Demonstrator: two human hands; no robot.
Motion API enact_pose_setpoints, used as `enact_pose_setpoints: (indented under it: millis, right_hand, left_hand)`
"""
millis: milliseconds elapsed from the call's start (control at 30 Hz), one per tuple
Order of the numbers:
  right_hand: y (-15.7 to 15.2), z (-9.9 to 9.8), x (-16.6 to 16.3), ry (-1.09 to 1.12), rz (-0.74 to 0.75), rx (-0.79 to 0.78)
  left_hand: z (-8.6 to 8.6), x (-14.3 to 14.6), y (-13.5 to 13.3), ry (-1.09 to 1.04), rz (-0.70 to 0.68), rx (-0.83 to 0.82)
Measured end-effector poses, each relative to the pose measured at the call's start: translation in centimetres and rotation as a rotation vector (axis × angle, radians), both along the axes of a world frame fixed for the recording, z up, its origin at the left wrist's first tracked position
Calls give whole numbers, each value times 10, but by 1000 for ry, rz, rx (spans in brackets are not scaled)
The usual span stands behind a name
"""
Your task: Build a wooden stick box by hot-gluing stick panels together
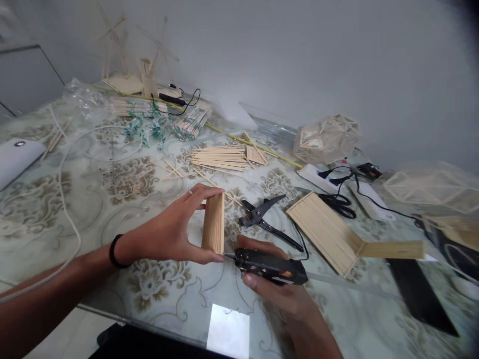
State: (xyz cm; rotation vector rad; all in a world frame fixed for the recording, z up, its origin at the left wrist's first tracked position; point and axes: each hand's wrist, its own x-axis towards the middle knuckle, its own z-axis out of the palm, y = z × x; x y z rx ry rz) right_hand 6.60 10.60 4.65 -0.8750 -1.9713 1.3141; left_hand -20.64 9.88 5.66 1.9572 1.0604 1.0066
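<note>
A small panel of wooden sticks (213,224) stands on edge, pinched at its top and bottom ends by my left hand (187,224). My right hand (277,294) is wrapped round a black hot glue gun (271,264). The gun's nozzle is at the panel's lower corner, close to my left thumb; whether they touch I cannot tell. A clear glue stick (337,281) sticks out of the gun's back. Black pliers (262,217) lie just beyond my right hand. To the right rests a larger wooden stick panel (324,232) with a narrow strip (392,249) joined at its corner.
Loose wooden sticks (220,156) lie behind my hands. A white power strip (320,178) with black plugs and cables stands at the back right, near stick-frame models (329,137). Packaged sticks (192,121) lie at the back left. A white cable (62,179) crosses my left forearm.
</note>
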Motion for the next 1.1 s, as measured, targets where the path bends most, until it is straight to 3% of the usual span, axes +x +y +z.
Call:
enact_pose_setpoints:
  millis: [433,600,700,1100]
  right_hand:
    - [-5,3,0,-22,-76,-31]
    - [-3,-4,4,-16,-62,0]
    - [-4,-9,7,29,-134,17]
    - [-8,-13,11,7,-170,-45]
  left_hand:
    - [2,1,0,15,-22,20]
    - [2,2,-2,21,-28,18]
    - [2,2,-3,25,-34,20]
    - [5,3,-6,52,-47,24]
